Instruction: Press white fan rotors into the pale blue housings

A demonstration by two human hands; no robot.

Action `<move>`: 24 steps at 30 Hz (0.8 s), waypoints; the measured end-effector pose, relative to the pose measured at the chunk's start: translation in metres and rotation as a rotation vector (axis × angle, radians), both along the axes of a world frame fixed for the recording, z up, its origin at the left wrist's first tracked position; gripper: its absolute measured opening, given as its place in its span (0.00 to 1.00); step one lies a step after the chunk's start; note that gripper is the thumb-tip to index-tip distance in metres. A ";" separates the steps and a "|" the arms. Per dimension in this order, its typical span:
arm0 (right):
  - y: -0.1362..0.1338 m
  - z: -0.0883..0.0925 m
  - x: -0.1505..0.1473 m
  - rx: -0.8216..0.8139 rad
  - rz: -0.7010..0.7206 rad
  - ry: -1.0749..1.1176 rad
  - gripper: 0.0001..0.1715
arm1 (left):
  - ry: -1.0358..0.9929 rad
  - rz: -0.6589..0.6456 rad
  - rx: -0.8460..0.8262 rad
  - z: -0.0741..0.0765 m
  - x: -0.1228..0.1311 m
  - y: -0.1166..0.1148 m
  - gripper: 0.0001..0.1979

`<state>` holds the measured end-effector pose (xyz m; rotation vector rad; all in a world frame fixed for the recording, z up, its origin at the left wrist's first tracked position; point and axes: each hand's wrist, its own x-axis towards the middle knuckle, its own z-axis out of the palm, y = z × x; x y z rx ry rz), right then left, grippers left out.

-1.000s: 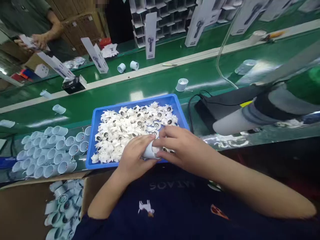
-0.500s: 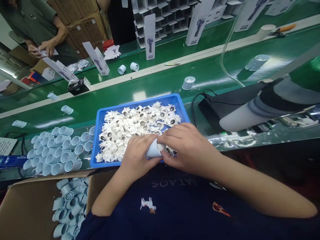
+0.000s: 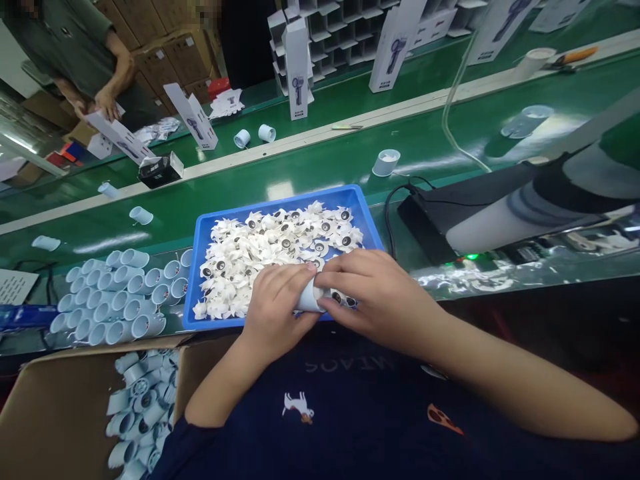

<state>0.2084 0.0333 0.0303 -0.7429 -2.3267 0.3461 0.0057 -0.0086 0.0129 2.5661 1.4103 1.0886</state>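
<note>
My left hand (image 3: 275, 300) is wrapped around a light-blue cylindrical housing (image 3: 309, 298), which lies on its side with its mouth toward the right. At that mouth my right hand (image 3: 367, 290) has its fingers bent and pinched on a white fan impeller, mostly hidden by the fingers. Both hands are over the front edge of a blue tray (image 3: 373, 233). Many loose white fan impellers (image 3: 235, 267), some showing dark round hubs, fill the tray.
Rows of light-blue housings (image 3: 103, 312) stand left of the tray, above a cardboard box (image 3: 65, 413) of more. Several housings (image 3: 386, 163) lie on the green conveyor belt (image 3: 320, 160). A black device (image 3: 435, 220) with cable sits at right. Across the belt, a co-worker (image 3: 90, 60) handles a carton.
The housings on the near belt have shifted right. My right fingers have moved slightly at the housing's mouth. A green light now shows on the device, and the co-worker's hands have moved.
</note>
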 end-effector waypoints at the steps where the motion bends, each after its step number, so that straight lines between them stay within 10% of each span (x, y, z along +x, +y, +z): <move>1: 0.000 -0.001 0.000 0.019 -0.008 0.002 0.05 | 0.005 0.005 0.008 0.000 0.000 -0.001 0.23; 10: 0.003 -0.014 -0.005 -0.261 0.094 0.255 0.04 | -0.027 -0.024 0.162 0.000 0.008 -0.004 0.25; 17: 0.005 -0.010 0.018 -0.164 0.137 0.348 0.06 | 0.089 0.013 0.027 0.014 -0.001 0.001 0.25; 22: -0.008 -0.011 0.086 0.125 -0.206 0.420 0.22 | 0.168 0.140 -0.226 0.024 -0.038 0.058 0.26; 24: -0.016 -0.025 0.101 0.138 -0.404 0.541 0.12 | 0.129 0.262 -0.202 0.022 -0.048 0.101 0.25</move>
